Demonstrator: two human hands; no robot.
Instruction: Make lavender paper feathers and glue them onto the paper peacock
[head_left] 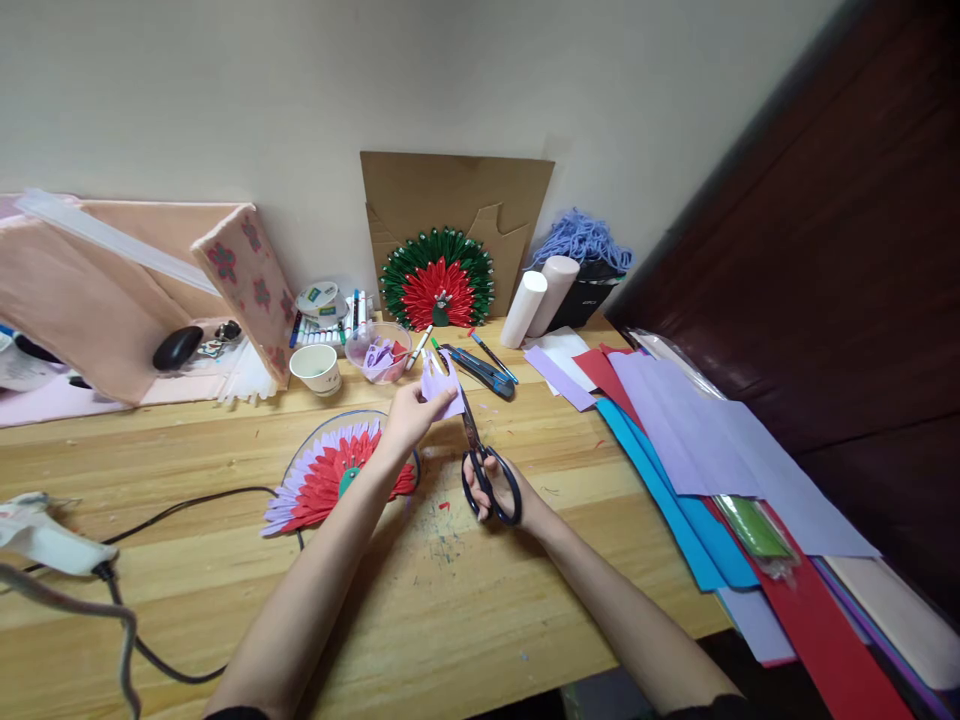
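Between the fingers of my left hand (414, 412) is a piece of lilac paper (442, 388) with cut strips at its top. My right hand (501, 488) grips black-handled scissors (489, 486), their blades pointing up along the paper's right edge. Whether the blades touch the paper I cannot tell. Beneath my left forearm lies a fan-shaped craft (319, 480) of red and lilac petals with a green middle, partly hidden. Just beyond the paper, a clear plastic bowl (379, 352) contains lilac and red cut pieces. A blue utility knife (484, 374) rests to the right of it.
A finished-looking green and red peacock craft (441, 285) leans on cardboard (457, 180) at the wall. Coloured sheets (697, 430) pile up on the right. A paper cup (316, 368), markers and tape stand left of the bowl. A glue gun (56, 535) with its cable lies at far left.
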